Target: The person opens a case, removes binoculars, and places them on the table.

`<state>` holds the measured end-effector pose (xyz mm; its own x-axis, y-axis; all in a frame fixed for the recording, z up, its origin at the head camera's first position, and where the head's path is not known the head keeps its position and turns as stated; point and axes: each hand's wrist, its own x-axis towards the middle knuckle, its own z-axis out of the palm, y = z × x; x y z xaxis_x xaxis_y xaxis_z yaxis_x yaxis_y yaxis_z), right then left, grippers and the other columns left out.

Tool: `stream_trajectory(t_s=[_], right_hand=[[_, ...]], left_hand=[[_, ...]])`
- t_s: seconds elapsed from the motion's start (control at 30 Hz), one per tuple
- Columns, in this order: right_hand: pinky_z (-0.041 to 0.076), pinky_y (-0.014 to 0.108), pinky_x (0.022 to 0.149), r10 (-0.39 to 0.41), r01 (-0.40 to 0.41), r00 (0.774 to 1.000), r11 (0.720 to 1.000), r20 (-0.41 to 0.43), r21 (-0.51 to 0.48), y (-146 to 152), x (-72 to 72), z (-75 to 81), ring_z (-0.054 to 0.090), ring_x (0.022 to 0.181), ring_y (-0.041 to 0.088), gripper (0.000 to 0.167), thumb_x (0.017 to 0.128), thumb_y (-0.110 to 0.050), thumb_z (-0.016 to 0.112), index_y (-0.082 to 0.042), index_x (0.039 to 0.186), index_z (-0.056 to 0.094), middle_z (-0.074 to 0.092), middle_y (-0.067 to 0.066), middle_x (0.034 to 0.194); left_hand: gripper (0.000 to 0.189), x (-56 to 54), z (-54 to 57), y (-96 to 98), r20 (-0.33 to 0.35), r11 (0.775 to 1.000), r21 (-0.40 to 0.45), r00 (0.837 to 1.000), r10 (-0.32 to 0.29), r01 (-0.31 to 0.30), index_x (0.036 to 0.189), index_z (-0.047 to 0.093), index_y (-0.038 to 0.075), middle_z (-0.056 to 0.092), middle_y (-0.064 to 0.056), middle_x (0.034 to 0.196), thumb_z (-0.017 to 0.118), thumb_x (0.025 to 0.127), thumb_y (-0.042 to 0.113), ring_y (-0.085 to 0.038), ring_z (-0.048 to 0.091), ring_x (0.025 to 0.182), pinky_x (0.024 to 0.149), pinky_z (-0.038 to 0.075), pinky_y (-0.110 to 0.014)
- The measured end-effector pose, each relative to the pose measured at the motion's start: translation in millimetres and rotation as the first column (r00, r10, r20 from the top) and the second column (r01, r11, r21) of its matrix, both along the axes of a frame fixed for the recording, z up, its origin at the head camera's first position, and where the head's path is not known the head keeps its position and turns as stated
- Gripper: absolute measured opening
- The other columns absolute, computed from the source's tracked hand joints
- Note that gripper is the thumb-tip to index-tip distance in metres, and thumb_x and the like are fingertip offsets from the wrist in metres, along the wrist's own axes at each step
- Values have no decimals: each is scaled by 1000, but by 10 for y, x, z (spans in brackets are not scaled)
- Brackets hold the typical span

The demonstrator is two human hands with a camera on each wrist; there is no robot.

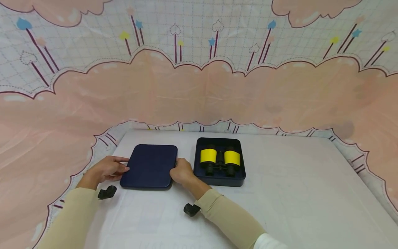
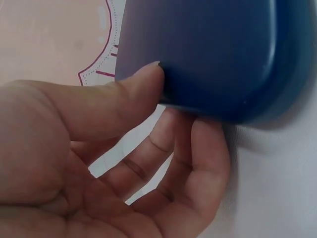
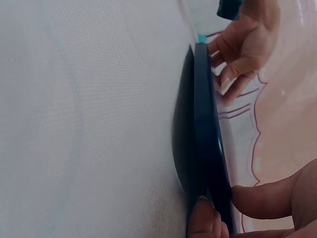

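Observation:
A dark blue box lid (image 1: pixel 149 166) with rounded corners is level just over the white table, its shadow beneath it in the right wrist view. My left hand (image 1: pixel 107 168) pinches its left edge, thumb (image 2: pixel 143 87) on the rim and fingers curled below. At the opposite edge my right hand (image 1: pixel 183 172) grips the lid, thumb (image 3: pixel 262 199) on one face and fingertips (image 3: pixel 202 218) under the other. Just right of that hand stands an open dark blue box (image 1: pixel 219 180). Black-and-yellow binoculars (image 1: pixel 232 158) lie inside it.
The white table (image 1: pixel 298 193) stretches to the right of the box. Behind it hangs a peach and white patterned cloth (image 1: pixel 199 93), which also runs down both sides. A small black camera piece sits at each wrist.

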<state>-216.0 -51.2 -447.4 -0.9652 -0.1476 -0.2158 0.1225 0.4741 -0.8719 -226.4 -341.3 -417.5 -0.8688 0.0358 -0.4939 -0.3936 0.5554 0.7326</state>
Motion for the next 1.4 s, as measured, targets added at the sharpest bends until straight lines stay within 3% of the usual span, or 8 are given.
stream_trajectory(t_s=[0.1, 0.23, 0.37, 0.43, 0.57, 0.93, 1.2, 1.4], right_hand=[[56, 35, 88, 2, -2, 1000, 1000, -16, 11, -2, 4, -2, 62, 108, 26, 53, 88, 7, 54, 8, 141, 59, 66, 20, 140], [55, 32, 78, 49, -40, 993, 996, -107, 83, -12, 14, 13, 61, 93, 24, 52, 86, 10, 55, 9, 138, 61, 72, 22, 128], [57, 32, 86, 72, -56, 979, 994, -189, 89, 4, 45, 105, 58, 90, 18, 56, 85, 9, 57, 8, 141, 59, 72, 20, 114], [56, 31, 82, 46, -46, 983, 999, -175, 6, 37, 68, 175, 55, 86, 18, 53, 88, 9, 57, 7, 141, 59, 68, 18, 105], [59, 25, 81, -3, -14, 991, 992, -133, -123, 128, 103, 291, 59, 87, 15, 48, 92, 7, 66, 3, 139, 61, 67, 14, 110], [58, 25, 77, 12, -22, 999, 972, -42, -233, 422, 192, 463, 66, 88, 17, 55, 90, 2, 74, -6, 143, 62, 66, 14, 118], [61, 30, 90, -8, 5, 1000, 956, -8, -294, 653, 237, 516, 67, 92, 18, 49, 93, 0, 73, -9, 140, 64, 66, 16, 123], [61, 33, 97, -14, 8, 1000, 950, -16, -312, 878, 255, 534, 69, 97, 19, 46, 95, 2, 70, -6, 140, 63, 65, 18, 122]], left_hand=[[66, 22, 20, 25, -12, 1000, -6, 1000, 8, -8, 154, 38, -10, 66, 0, 95, 68, 98, 5, -15, 60, 85, 73, 57, -28], [62, 69, 48, 46, -55, 998, -58, 998, 32, -35, 151, 41, -13, 69, -7, 100, 68, 98, 5, -16, 61, 87, 74, 58, -27], [60, 122, 49, 57, -119, 994, -60, 990, 78, -86, 148, 46, -13, 74, -13, 113, 69, 99, 10, -12, 67, 92, 79, 61, -25], [61, 145, 48, 70, -141, 995, -5, 985, 97, -98, 149, 45, -13, 76, -9, 115, 70, 99, 12, -10, 71, 94, 83, 63, -25], [68, 186, 96, 137, -150, 986, 145, 983, 105, -83, 154, 37, -12, 77, 1, 109, 70, 100, 13, -8, 75, 95, 87, 63, -27], [72, 261, 303, 527, -189, 932, 361, 980, 57, 15, 158, 26, -13, 76, 4, 111, 66, 101, 5, -9, 76, 96, 87, 63, -27], [74, 315, 414, 869, -181, 888, 453, 983, 4, 80, 160, 26, -10, 75, -3, 119, 66, 101, 6, -11, 76, 101, 91, 62, -29], [71, 302, 433, 1123, -173, 879, 462, 984, -39, 116, 160, 30, -6, 61, -26, 145, 67, 101, 7, -13, 75, 108, 95, 61, -32]])
